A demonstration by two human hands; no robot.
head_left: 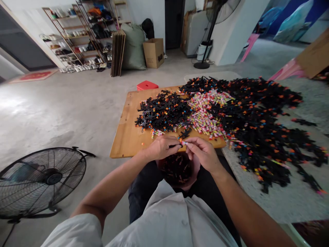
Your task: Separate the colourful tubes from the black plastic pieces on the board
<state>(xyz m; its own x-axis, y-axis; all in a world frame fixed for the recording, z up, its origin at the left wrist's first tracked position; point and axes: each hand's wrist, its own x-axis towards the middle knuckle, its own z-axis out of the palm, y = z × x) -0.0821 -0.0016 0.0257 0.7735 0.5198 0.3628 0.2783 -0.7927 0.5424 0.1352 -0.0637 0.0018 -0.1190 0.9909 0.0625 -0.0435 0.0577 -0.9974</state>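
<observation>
Just above the near edge of the wooden table, my left hand is closed on a small black toy gun with an orange tip, mostly hidden by the fingers. My right hand pinches a small pink-and-white tube, its end meeting the orange tip. Below both hands, a pinkish tub between the legs holds many dark pieces and some tubes. Beyond the hands lie a heap of black toy guns with orange and blue bits and a pile of printed tubes.
A larger heap of black toy guns spreads over the grey surface at right. A floor fan stands at left. Behind the table are a red stool, a cardboard box and shoe racks.
</observation>
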